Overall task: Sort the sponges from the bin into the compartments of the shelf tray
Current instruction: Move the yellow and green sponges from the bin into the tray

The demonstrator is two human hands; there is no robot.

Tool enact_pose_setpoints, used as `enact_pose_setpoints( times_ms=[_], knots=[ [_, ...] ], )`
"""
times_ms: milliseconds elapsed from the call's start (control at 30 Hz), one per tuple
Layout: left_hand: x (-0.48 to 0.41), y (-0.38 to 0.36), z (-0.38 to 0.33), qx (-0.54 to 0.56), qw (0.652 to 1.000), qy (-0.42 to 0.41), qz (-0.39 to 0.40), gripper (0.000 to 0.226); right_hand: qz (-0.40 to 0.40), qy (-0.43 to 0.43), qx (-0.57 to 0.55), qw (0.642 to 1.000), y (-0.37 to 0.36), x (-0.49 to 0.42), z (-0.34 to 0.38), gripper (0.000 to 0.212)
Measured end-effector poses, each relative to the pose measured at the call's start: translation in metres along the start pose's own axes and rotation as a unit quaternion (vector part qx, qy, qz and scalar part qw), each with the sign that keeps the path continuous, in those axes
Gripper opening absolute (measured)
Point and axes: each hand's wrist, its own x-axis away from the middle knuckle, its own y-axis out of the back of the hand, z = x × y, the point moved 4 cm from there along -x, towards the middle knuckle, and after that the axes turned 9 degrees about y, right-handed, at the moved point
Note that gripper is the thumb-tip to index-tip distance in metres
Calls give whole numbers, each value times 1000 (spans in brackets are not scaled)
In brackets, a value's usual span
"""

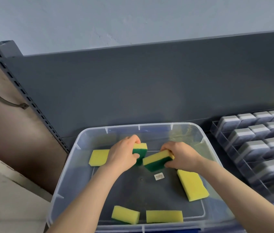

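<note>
The bare left forearm (82, 199) rises from the bottom left of the frame, the bare right forearm (237, 189) from the bottom right, converging toward the centre; the left hand (123, 156), back upward, curls fingers and thumb round a yellow-and-green rectangular foam sponge (141, 148); the right hand (182, 157) pinches the end of a second yellow-and-green foam sponge (156, 159); the hands are near, not touching

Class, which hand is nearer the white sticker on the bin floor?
Right. The right hand grips a sponge just beyond the sticker; the left hand is farther off, up-left.
</note>
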Motion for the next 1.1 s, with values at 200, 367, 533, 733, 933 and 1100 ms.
enact_pose_setpoints(
  times_ms=[200, 367, 533, 733, 933, 1100],
  knots=[
    [2, 4, -7, 13, 999, -27, -42, 33, -33, -8, 9, 999, 4, 1, -3, 37],
    [2, 11, -3, 53, 997, -11, -58, 37, -64, -18, -29, 997, 13, 11, 2, 39],
    [7, 32, -22, 90, 992, -24, -88, 40, -131, -29, -23, 991, 46, 50, -2, 37],
    [19, 57, -103, 126, 981, -114, -97, 40, -211, -41, -29, 976, 101, 120, -14, 40],
    [35, 61, -202, 147, 968, -174, -108, 41, -250, -61, 7, 966, 155, 198, -49, 37],
    [59, 40, -303, 141, 960, -218, -101, 40, -267, -107, 22, 958, 187, 284, -101, 29]
  ],
)
